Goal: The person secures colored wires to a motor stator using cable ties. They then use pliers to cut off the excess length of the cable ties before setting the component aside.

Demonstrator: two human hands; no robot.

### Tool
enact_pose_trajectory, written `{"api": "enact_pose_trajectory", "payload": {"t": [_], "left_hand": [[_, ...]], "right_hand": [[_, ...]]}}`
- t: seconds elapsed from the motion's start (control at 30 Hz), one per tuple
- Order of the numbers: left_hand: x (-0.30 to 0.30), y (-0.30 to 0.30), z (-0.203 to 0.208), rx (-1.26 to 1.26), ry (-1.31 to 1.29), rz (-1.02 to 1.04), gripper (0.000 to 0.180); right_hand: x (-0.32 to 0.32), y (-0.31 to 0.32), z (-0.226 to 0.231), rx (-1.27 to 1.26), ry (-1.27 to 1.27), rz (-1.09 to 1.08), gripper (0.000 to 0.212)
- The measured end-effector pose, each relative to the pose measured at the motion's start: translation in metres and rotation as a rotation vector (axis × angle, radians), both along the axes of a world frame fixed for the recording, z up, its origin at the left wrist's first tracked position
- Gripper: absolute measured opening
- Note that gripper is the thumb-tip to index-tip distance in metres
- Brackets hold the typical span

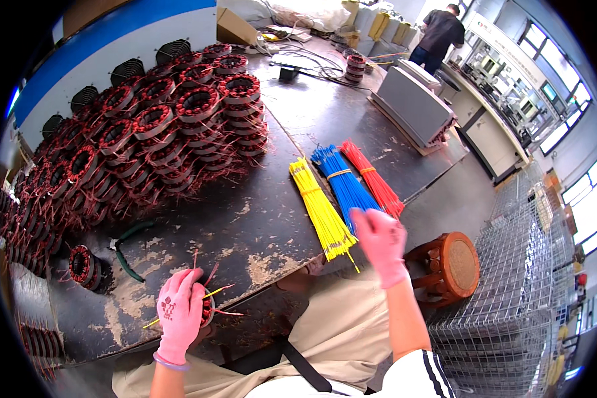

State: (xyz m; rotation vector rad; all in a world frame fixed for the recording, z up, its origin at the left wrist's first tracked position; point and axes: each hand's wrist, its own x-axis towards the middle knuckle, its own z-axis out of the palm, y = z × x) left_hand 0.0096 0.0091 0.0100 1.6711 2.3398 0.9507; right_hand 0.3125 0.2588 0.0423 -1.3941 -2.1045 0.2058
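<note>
My left hand (178, 306), in a pink glove, is closed round a small motor stator (208, 310) at the table's near edge. Red windings and several thin lead ends show past the fingers. A yellow wire (213, 292) lies across the stator under my thumb. My right hand (382, 244), also gloved in pink, is closed at the near end of a banded bundle of blue wires (349, 189). Its fingertips hide whatever they pinch. Beside it lie a bundle of yellow wires (320, 211) and a bundle of red wires (376, 180), both banded.
Stacked stators (172, 126) fill the table's left side. A single stator (84, 267) and a dark green curved tool (127, 255) lie nearer. A grey box (411, 106) stands far right. Beyond the right edge are a wooden stool (454, 265), wire cages (497, 285) and a person (438, 36).
</note>
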Motion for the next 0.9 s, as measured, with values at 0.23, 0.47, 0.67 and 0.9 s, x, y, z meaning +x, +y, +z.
{"api": "enact_pose_trajectory", "payload": {"t": [0.23,0.47,0.67,0.9], "left_hand": [[0.003,0.008,0.000,-0.003,-0.007,-0.034,0.026],[0.006,-0.001,-0.001,0.196,0.026,0.071,0.032],[0.047,0.009,0.081,0.540,0.809,-0.359,0.023],[0.020,-0.027,0.060,0.309,0.355,0.053,0.038]], "right_hand": [[0.087,0.022,-0.046,-0.432,0.031,-0.161,0.054],[0.063,-0.053,0.023,-0.562,0.654,0.096,0.028],[-0.045,-0.116,0.066,-0.320,0.374,1.089,0.012],[-0.133,-0.091,-0.024,-0.444,0.243,0.821,0.029]]}}
